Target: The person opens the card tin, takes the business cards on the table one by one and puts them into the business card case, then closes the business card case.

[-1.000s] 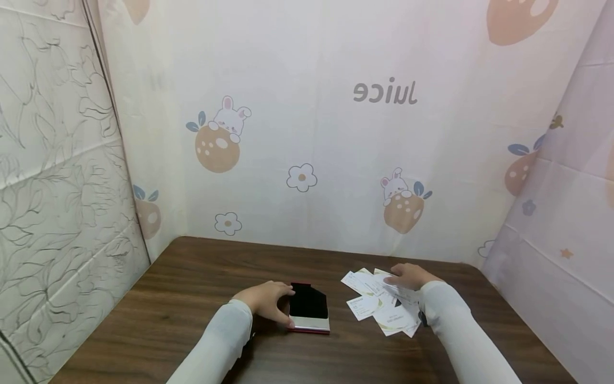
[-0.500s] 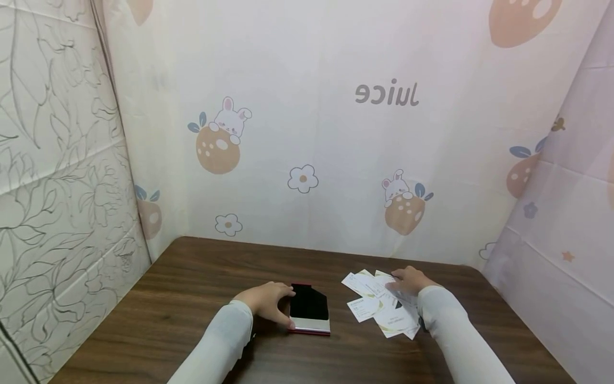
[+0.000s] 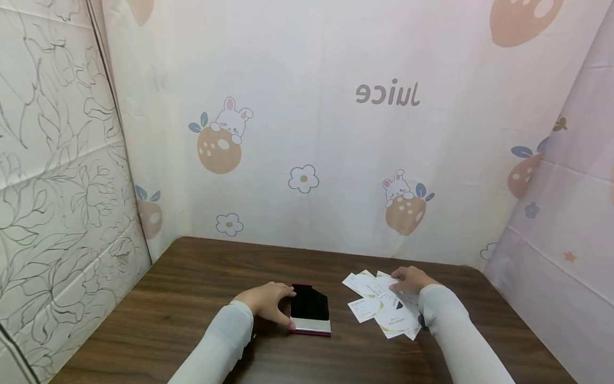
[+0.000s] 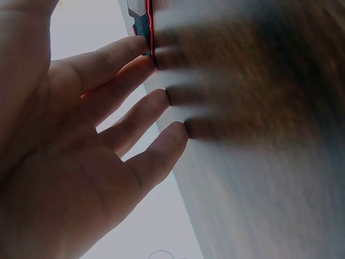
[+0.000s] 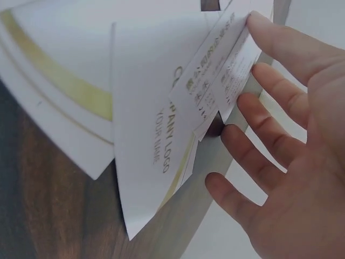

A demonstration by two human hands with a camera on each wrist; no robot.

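A business card case [image 3: 309,304] lies on the wooden table, with a black face, a silver strip at its near end and red edging. At its left side is my left hand [image 3: 265,301], thumb at the near corner and index fingertip by the far corner. In the left wrist view, the relaxed fingers [image 4: 156,154] reach the tabletop beside the red edge. Several white business cards [image 3: 393,317] with gold trim lie overlapping to the right. Over their far right part my right hand [image 3: 413,280] rests, loosely spread, thumb touching a card in the right wrist view.
The brown wooden table [image 3: 201,266] meets a patterned curtain [image 3: 312,133] at its back edge. More curtain hangs to the right, and a floral-print sheet [image 3: 62,160] stands to the left. A strip of bare wood separates the case from the cards.
My right thumb has shifted slightly rightward over the cards. The left hand and the card case hold their places; the head view has moved a touch.
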